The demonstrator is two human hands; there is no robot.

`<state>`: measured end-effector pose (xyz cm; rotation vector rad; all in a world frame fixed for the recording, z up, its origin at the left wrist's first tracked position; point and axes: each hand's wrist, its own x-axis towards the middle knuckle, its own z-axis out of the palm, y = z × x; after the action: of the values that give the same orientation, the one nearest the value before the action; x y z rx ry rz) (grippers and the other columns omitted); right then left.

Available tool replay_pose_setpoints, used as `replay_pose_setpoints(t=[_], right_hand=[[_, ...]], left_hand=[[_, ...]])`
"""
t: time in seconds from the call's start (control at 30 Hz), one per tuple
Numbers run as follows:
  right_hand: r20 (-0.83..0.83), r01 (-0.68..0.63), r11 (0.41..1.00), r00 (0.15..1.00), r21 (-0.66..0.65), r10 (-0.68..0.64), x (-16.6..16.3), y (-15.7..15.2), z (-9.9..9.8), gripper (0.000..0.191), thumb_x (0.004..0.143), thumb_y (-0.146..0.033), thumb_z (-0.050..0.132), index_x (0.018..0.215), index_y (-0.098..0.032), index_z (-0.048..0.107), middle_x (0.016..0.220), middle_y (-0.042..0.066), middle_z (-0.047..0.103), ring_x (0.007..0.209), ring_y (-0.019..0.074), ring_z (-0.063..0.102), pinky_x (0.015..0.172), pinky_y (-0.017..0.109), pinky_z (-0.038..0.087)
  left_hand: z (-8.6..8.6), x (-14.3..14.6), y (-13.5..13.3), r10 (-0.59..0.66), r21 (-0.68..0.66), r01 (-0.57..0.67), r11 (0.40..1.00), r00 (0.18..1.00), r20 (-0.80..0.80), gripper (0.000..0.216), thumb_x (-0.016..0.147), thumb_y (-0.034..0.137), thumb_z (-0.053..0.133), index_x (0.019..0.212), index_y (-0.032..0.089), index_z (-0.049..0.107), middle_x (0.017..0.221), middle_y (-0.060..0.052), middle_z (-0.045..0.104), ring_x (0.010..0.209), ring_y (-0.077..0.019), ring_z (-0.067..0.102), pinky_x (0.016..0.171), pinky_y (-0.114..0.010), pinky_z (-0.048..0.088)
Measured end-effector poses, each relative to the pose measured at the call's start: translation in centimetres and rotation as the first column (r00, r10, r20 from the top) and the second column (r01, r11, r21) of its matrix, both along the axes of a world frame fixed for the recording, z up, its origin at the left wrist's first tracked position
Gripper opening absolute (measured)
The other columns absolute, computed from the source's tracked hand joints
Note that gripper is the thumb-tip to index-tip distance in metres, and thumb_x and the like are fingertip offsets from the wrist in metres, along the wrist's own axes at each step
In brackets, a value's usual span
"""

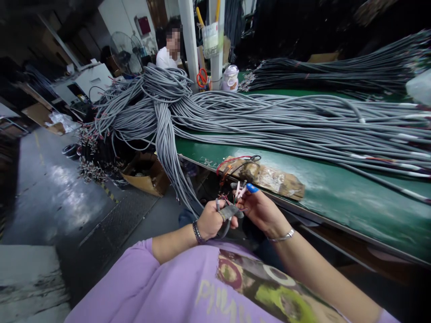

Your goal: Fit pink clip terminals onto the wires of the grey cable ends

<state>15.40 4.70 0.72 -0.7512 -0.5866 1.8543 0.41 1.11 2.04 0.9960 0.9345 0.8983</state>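
My left hand [209, 218] is closed around a grey cable end [229, 211] whose thin coloured wires [225, 197] fan out above my fist. My right hand [261, 208], with a blue finger cot [252, 188] on one fingertip, pinches a small white connector [239, 190] at those wire ends. Both hands meet just in front of the green bench edge [303, 211]. A brown taped block [269, 177] with red and black wires [235, 160] lies on the bench right behind my hands.
A huge pile of grey cables [269, 116] covers the green bench [336, 188] and spills over its left end to the floor. A cardboard box [144, 172] sits below. Another person [168, 51] sits at the back near a fan [124, 54]. Red scissors [202, 77] hang on a white post.
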Motion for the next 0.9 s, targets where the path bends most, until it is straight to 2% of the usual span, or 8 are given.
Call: replay_pose_setpoints(t=[0.17,0.37,0.57,0.67,0.77,0.9], right_hand=[[-0.029,-0.040,0.999,0.999,0.003,0.040,-0.4,0.0,-0.7,0.041,0.076,-0.059,0.065,0.083,-0.019,0.068,0.070,0.005,0.068,0.054,0.0160,0.058,0.048,0.028,0.047],[-0.029,-0.074,0.996,0.997,0.054,0.076,-0.6,0.4,-1.0,0.044,0.076,-0.062,0.062,0.080,-0.019,0.067,0.064,0.003,0.067,0.050,0.0165,0.059,0.045,0.029,0.046],[-0.093,-0.032,0.997,0.995,-0.066,0.026,-0.9,0.5,-1.2,0.041,0.072,-0.060,0.068,0.078,-0.020,0.068,0.066,0.003,0.068,0.054,0.0165,0.059,0.049,0.029,0.048],[-0.134,-0.002,0.999,0.991,-0.052,-0.005,-1.0,0.3,-1.2,0.039,0.072,-0.061,0.067,0.077,-0.022,0.066,0.072,0.002,0.069,0.060,0.0160,0.061,0.055,0.029,0.050],[-0.137,-0.030,0.998,0.990,-0.063,0.021,-0.9,0.1,-1.0,0.040,0.074,-0.063,0.064,0.076,-0.022,0.065,0.077,0.002,0.070,0.062,0.0157,0.061,0.059,0.030,0.050],[-0.110,-0.030,0.996,0.994,-0.080,0.022,-0.5,0.0,-0.9,0.030,0.076,-0.052,0.069,0.079,-0.022,0.067,0.079,0.002,0.071,0.059,0.0140,0.060,0.059,0.028,0.049]], left_hand=[[-0.2,0.4,0.2,0.014,0.006,-0.014,1.000,1.000,0.010,0.048,0.068,0.057,0.069,0.068,0.010,0.064,0.053,-0.004,0.060,0.044,-0.0099,0.051,0.046,-0.022,0.039],[-0.2,1.0,0.3,0.056,-0.040,-0.055,0.998,0.998,0.025,0.050,0.064,0.059,0.071,0.067,0.010,0.062,0.049,-0.003,0.058,0.043,-0.0100,0.051,0.045,-0.022,0.039],[-0.3,1.2,0.3,0.063,-0.055,-0.063,0.997,0.998,0.006,0.049,0.063,0.059,0.072,0.066,0.010,0.062,0.050,-0.003,0.059,0.042,-0.0098,0.051,0.044,-0.021,0.040],[-0.3,1.0,0.0,0.068,-0.023,-0.068,0.997,0.998,0.000,0.049,0.065,0.058,0.071,0.066,0.010,0.062,0.051,-0.003,0.059,0.043,-0.0099,0.051,0.045,-0.022,0.040],[-0.2,0.6,-0.4,0.051,0.023,-0.051,0.998,0.998,-0.024,0.047,0.068,0.057,0.069,0.066,0.011,0.063,0.053,-0.004,0.061,0.045,-0.0101,0.052,0.047,-0.023,0.041],[-0.1,0.1,-0.9,0.016,0.089,-0.010,0.996,0.998,-0.065,0.045,0.072,0.056,0.067,0.067,0.011,0.064,0.056,-0.005,0.062,0.049,-0.0112,0.054,0.051,-0.023,0.044]])
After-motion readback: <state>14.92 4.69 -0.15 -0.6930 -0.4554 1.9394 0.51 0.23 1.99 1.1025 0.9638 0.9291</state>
